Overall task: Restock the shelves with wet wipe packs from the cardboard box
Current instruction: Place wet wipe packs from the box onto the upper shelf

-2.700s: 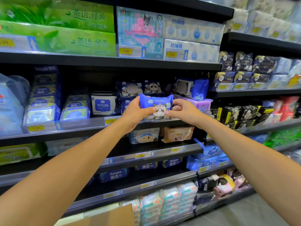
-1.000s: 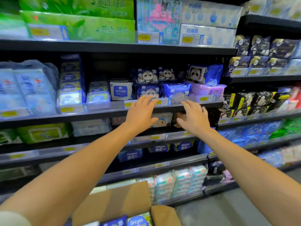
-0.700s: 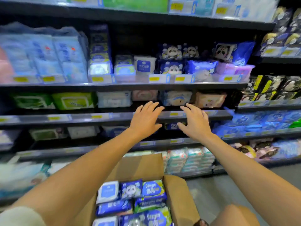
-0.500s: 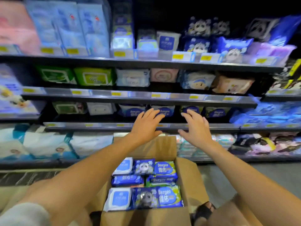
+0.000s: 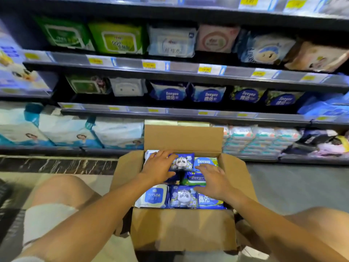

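The open cardboard box sat on the floor before the shelves, between the person's bare knees, its flaps up. It was filled with wet wipe packs lying flat. Both hands reached into it. The left hand lay flat with its fingers spread and straight, touching the left edge of a blue panda wet wipe pack in the far row. The right hand hovered or rested, fingers also spread and gripping nothing, over green-and-blue Deeyeo packs. A white pack with a blue label and a second panda pack lay in the near row.
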